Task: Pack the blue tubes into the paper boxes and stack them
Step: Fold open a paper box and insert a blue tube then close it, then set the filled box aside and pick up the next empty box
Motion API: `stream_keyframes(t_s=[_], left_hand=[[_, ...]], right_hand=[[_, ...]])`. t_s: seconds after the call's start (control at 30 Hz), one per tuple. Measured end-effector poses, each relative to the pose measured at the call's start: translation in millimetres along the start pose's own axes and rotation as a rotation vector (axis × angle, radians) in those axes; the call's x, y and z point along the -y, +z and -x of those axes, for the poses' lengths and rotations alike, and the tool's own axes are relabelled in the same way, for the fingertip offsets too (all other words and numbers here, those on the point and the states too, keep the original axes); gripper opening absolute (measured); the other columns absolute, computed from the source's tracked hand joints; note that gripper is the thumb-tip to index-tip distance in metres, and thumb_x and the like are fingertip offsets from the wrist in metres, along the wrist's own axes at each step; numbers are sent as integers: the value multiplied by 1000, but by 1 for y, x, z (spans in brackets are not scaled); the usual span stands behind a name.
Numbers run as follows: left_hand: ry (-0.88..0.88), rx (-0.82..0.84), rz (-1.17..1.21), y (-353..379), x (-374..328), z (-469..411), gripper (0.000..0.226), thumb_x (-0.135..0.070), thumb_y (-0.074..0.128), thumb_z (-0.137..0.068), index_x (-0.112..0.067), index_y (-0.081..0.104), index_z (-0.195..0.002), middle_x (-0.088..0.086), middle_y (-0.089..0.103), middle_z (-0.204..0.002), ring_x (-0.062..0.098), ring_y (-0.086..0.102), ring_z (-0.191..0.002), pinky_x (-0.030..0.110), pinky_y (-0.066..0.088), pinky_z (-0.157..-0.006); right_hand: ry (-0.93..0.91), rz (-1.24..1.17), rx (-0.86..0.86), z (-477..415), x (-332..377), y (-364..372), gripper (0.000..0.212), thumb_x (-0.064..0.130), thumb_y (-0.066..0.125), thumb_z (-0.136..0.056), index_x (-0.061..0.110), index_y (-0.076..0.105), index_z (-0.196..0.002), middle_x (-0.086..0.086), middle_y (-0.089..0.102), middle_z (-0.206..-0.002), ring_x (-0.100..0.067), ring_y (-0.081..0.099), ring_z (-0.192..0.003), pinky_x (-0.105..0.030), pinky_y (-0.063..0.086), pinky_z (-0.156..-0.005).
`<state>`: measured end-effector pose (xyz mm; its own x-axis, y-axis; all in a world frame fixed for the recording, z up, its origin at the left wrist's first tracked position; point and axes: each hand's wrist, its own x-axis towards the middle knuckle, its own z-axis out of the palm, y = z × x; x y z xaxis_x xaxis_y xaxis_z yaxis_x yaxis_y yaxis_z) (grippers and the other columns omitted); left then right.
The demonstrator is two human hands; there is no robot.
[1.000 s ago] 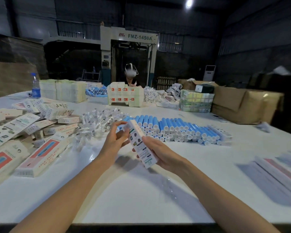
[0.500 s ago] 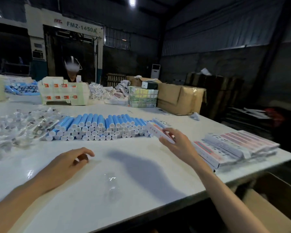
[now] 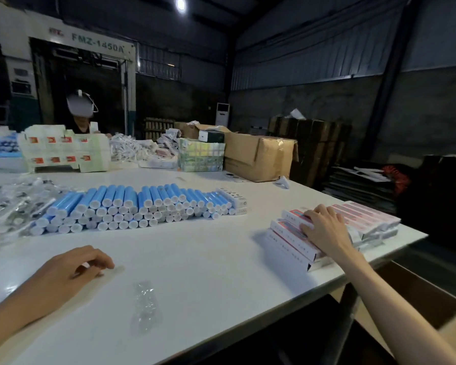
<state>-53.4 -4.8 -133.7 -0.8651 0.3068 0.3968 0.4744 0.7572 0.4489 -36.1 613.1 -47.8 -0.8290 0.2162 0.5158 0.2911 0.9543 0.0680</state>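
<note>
White table: blue tubes, paper boxes.

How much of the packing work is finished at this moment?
Done: several packed boxes lie stacked near the table's right edge. In hand: the right hand rests on that stack; the left hand is empty. Left: a large pile of blue tubes waits unpacked.

The desk was a smooth white top with a soft sheen, catching the lamp glare at lower left. The blue tubes looked like glossy plastic with matt white end caps. The paper boxes at right were printed card, slightly satiny. A scrap of clear crinkly film lay at bottom centre, shiny bagged bits at left. The big carton behind was plain matt brown cardboard.
</note>
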Motion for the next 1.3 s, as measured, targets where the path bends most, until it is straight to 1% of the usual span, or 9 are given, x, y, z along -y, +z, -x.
stream_keyframes(t_s=[0.33, 0.57, 0.7, 0.8, 0.9, 1.03, 1.17, 1.23, 1.3], left_hand=[[-16, -6, 107, -13, -27, 7, 47, 1, 66, -101, -44, 76, -106, -17, 75, -110, 2, 75, -96, 21, 52, -85], [-69, 26, 151, -20, -51, 11, 46, 1, 63, -102, -43, 76, -96, -14, 75, -105, 3, 75, -95, 26, 53, -87], [-119, 13, 107, -25, -55, 12, 42, 1, 62, -102, -37, 78, -95, -17, 74, -104, 3, 74, -95, 34, 56, -88], [-181, -22, -16, -30, -58, 12, 40, -1, 59, -96, -37, 76, -94, -22, 71, -101, 2, 67, -95, 34, 54, -89], [-292, -116, -119, -36, -59, 10, 36, -3, 53, -87, -37, 66, -88, -23, 69, -90, 5, 63, -87, 32, 51, -79], [-425, -264, -162, -44, -52, 12, 26, -6, 53, -91, -32, 55, -89, -14, 68, -84, 13, 62, -81, 38, 53, -74], [-501, -290, -347, -63, -45, 14, 17, -12, 54, -98, -29, 54, -103, -5, 68, -104, 22, 63, -98, 38, 46, -76], [-592, -264, -501, -82, -38, 16, 22, -18, 55, -101, -19, 55, -123, 4, 64, -125, 28, 58, -118, 42, 47, -96], [-796, -209, -610, -110, -32, 21, 45, -27, 53, -105, -10, 44, -145, 15, 52, -146, 36, 48, -135, 50, 42, -112]], right_hand=[[83, 18, -39, 5, 20, -13, 42, 42, 59, -99, 19, 60, -134, -7, 59, -133, -30, 53, -123, -46, 42, -104], [-136, -576, -179, 0, 147, -56, 15, 25, 60, -101, 17, 70, -107, -2, 71, -105, -24, 61, -100, -37, 49, -79], [-315, -941, -69, 13, 254, -64, 13, 12, 59, -99, 12, 71, -95, 1, 72, -85, -19, 65, -79, -39, 54, -74], [-446, -1205, 80, 32, 334, -64, 16, 7, 60, -97, 11, 75, -100, 5, 72, -81, -10, 69, -78, -26, 55, -73], [-516, -1337, 239, 56, 402, -57, 16, 7, 58, -97, 15, 72, -98, 4, 69, -79, -15, 67, -76, -26, 50, -69], [-536, -1423, 352, 80, 448, -35, 16, 6, 59, -98, 16, 70, -99, 2, 69, -81, -6, 58, -71, -19, 44, -64], [-497, -1479, 489, 76, 454, -14, 20, 5, 56, -98, 19, 72, -97, 2, 66, -75, -13, 57, -66, -30, 44, -63], [-431, -1543, 548, 73, 454, -7, 23, 5, 55, -98, 19, 72, -95, 0, 64, -70, -15, 54, -64, -37, 42, -61], [-396, -1593, 571, 72, 455, -4, 23, 4, 54, -99, 18, 72, -95, -2, 65, -68, -17, 54, -63, -39, 41, -61]])
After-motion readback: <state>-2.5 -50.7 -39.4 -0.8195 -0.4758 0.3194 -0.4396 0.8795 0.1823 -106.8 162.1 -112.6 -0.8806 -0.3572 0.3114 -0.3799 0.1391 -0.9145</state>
